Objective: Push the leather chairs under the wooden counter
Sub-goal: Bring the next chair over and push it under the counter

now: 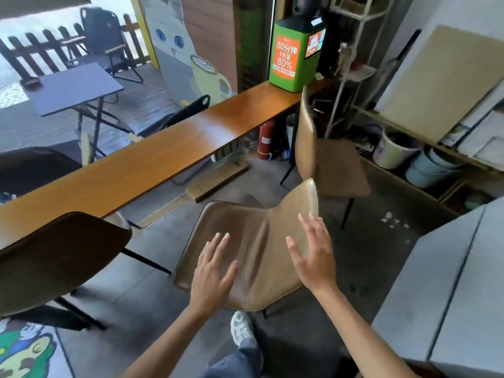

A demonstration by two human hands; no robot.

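Wooden counter (152, 156) runs diagonally across frame centre above grey floor (368, 241). Left hand (211, 271) and right hand (313, 255), fingers spread, hover apart over tan chair (253, 241), holding nothing.

The place was a small café. A long wooden counter (152, 162) ran along a window, leather chairs (245, 252) beside it, a green power-bank rental kiosk (293, 58) at its far end.

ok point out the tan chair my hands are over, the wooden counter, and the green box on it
tan chair (245, 233), head view, on the middle of its seat
wooden counter (152, 156), head view, on a bare stretch of its top
green box (293, 58), head view, on its orange front panel
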